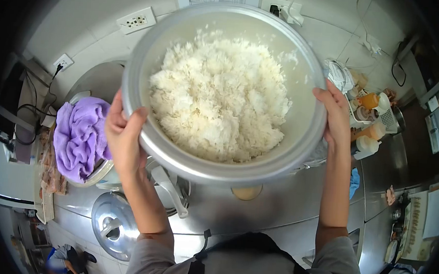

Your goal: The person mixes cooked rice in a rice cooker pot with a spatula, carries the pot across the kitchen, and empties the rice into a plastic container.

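A large round metal pot full of white cooked rice is held up, its open top facing me. My left hand grips the rim at the left, the thumb over the edge. On the right side of the rim, my right hand holds on in the same way, with the thumb on top. Grains of rice cling to the inner wall. Beside my left hand lies a crumpled purple towel. The undersides of the pot and most fingertips are hidden.
A steel counter runs below the pot. A glass lid and white-handled utensils are at the lower left. Sauce bottles and a basket stand right. Wall sockets are behind. Another person is at the bottom left.
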The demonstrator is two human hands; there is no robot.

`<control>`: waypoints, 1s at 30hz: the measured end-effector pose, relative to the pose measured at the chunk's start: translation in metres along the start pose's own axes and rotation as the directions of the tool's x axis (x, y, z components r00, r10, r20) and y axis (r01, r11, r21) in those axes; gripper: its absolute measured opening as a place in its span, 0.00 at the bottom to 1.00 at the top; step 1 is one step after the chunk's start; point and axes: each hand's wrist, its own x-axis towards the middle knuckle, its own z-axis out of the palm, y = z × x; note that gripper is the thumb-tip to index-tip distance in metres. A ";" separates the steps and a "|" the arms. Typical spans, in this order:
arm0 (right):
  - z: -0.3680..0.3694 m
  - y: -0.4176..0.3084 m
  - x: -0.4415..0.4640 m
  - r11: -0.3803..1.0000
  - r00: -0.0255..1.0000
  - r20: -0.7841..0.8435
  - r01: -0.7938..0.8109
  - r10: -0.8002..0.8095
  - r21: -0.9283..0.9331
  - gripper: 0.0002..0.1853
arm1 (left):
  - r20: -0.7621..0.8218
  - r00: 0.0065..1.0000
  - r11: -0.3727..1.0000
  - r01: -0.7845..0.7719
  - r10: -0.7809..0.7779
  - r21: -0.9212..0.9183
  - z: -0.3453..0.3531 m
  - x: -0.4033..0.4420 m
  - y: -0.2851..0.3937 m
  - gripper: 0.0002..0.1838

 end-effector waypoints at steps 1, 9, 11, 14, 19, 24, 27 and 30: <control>0.001 -0.013 -0.015 0.999 1.000 -0.002 0.029 -0.029 0.042 0.22 | 0.002 0.999 0.999 -0.042 0.042 0.010 -0.002 -0.010 0.016 0.28; -0.048 -0.067 -0.217 0.996 0.970 -0.229 0.068 -0.077 -0.051 0.26 | 0.092 0.995 0.996 0.024 -0.032 0.090 -0.019 -0.125 0.097 0.28; -0.103 -0.060 -0.279 0.976 0.956 -0.286 -0.001 -0.063 -0.219 0.26 | 0.147 0.981 0.990 0.112 -0.123 0.085 -0.008 -0.157 0.098 0.25; -0.152 -0.061 -0.363 0.910 0.870 -0.492 -0.171 -0.041 -0.378 0.26 | 0.555 0.819 0.988 0.092 -0.146 0.125 -0.006 -0.201 0.074 0.22; -0.271 0.007 -0.451 0.885 0.775 -0.627 -0.341 0.074 -0.318 0.25 | 0.698 0.606 0.824 0.565 -0.383 -0.038 0.016 -0.280 -0.016 0.27; -0.264 0.068 -0.469 0.950 0.778 -0.601 -0.297 0.183 -0.095 0.22 | 0.694 0.584 0.889 0.417 -0.420 0.188 0.007 -0.316 -0.080 0.32; -0.239 0.077 -0.456 0.981 0.771 -0.618 -0.196 0.154 0.001 0.21 | 0.642 0.657 0.905 0.398 -0.395 0.149 0.006 -0.322 -0.103 0.35; -0.264 0.092 -0.435 0.954 0.851 -0.503 -0.257 0.149 -0.153 0.22 | 0.700 0.430 0.773 -0.010 -0.570 0.635 -0.010 -0.284 -0.057 0.30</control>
